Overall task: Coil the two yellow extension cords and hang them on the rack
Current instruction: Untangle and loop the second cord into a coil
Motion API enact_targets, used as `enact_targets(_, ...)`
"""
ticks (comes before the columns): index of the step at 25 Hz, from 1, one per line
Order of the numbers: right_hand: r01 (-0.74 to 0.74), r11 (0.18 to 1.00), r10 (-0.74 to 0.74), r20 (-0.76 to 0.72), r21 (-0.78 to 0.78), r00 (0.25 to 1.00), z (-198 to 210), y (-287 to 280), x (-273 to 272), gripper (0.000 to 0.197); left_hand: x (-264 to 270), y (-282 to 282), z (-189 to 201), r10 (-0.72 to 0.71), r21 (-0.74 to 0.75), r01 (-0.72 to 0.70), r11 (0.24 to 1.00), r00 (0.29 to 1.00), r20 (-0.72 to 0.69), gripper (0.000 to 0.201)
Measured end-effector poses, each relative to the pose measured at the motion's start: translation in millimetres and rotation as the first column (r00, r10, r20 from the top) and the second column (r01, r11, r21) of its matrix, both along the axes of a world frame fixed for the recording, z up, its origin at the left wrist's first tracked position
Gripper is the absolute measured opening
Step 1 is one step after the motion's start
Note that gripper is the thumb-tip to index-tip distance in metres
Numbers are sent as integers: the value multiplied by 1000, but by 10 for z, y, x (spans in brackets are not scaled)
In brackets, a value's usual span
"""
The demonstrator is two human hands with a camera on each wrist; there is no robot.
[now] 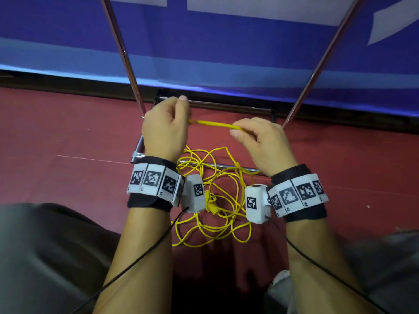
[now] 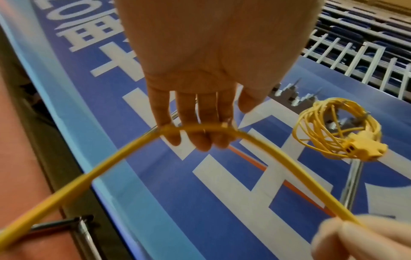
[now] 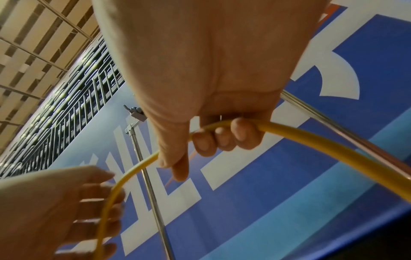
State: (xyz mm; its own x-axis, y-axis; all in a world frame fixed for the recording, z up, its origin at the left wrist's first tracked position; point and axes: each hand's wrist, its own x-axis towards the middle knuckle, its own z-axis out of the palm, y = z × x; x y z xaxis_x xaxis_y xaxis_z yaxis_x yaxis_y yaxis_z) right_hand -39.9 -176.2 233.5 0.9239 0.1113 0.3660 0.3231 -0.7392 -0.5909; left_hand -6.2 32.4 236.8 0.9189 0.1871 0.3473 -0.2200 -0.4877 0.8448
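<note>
- Between the two hands, a short run of yellow extension cord [image 1: 215, 125] is stretching out taut above the red floor [image 1: 68, 132].
- Left hand [image 1: 166, 126] is curling its fingers [image 2: 198, 130] round the cord, gripping it; in the left wrist view the cord is arching over the fingers.
- Right hand [image 1: 264, 141] is also clamping the cord, fingers [image 3: 222, 137] wrapped over it with the thumb alongside.
- Rest of this cord is lying in a loose tangle [image 1: 210, 200] on the floor below the wrists, plug [image 1: 212, 201] in the middle, draped over the rack base bar [image 1: 226, 165].
- Second cord is already hanging as a finished coil [image 2: 333, 130] on the rack, seen only in the left wrist view.
- Judgement: coiling the first loops; doing it well means keeping even loop size, feeding cord through the right hand while the left is collecting turns, and lifting slowly so the tangle is not knotting or snagging on the rack uprights [image 1: 122, 53].
</note>
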Motion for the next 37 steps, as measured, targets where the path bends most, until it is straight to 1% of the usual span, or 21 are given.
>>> enact_targets(1,-9,1000,9,14,10,1000,-2,48,-12,22,-38,-51,20,-27,146,31,989,999,-30,55)
enact_targets(2,-24,999,22,35,38,999,5,99,-16,18,-66,-119,28,-90,226,107,968,992,-83,60)
enact_targets(4,-54,992,45,81,116,996,13,187,-15,12,-132,-258,20,-240,212,273,938,956,-171,65)
enact_targets(5,-46,989,35,75,141,997,-21,199,-5,9,-150,-299,10,-285,173,310,935,946,-155,65)
enact_targets(7,9,992,-6,-31,126,1000,-218,141,27,6,-154,-310,24,-292,-20,292,956,956,-18,61)
enact_targets(9,77,992,-53,-222,99,974,-547,15,27,9,-126,-223,100,-212,-208,236,949,968,131,59)
enact_targets(10,115,988,-79,-298,106,951,-702,-45,5,13,-95,-151,102,-165,-216,196,957,974,152,59)
enact_targets(11,155,981,-108,-341,114,934,-814,-103,-6,17,-64,-71,70,-118,-163,136,977,986,116,58)
enact_targets(12,192,974,-141,-349,116,926,-861,-149,-5,20,-33,6,11,-75,-62,77,995,997,28,56)
enact_targets(14,227,967,-190,-268,117,944,-756,-175,21,22,-1,108,-105,22,122,4,992,976,-216,50)
enact_targets(15,207,971,-179,-211,118,961,-636,-163,34,23,-2,99,-138,15,118,21,993,955,-296,50)
enact_targets(16,161,981,-142,-163,110,976,-486,-128,35,24,-11,46,-148,-41,67,67,996,943,-330,52)
enact_targets(19,14,997,-9,-66,74,998,-121,51,-1,20,-66,-239,-116,-257,-22,263,965,919,-299,58)
enact_targets(21,-9,996,12,-29,90,1000,-56,142,-28,16,-128,-386,-96,-336,-36,336,941,916,-221,59)
enact_targets(22,2,993,2,-34,118,999,-99,144,-13,14,-140,-412,-77,-351,-86,342,936,923,-158,59)
enact_targets(25,63,970,-25,-165,234,986,-419,19,35,8,-118,-346,-1,-276,-288,273,918,961,32,60)
enact_targets(28,101,970,-36,-280,222,959,-742,-41,20,8,-97,-242,43,-166,-357,188,915,982,92,61)
enact_targets(30,129,970,-65,-289,208,955,-819,-34,23,21,-61,-160,8,-141,-350,144,925,989,36,58)
enact_targets(32,148,962,-98,-217,227,971,-746,-41,39,31,-7,-76,-64,-140,-317,96,944,983,-121,51)
enact_targets(34,110,970,-88,-109,218,990,-570,-56,65,29,8,-7,-107,-117,-304,40,952,964,-238,44)
enact_targets(37,45,988,-50,28,148,998,-237,-93,76,20,3,-29,-67,-96,-371,13,929,974,-206,44)
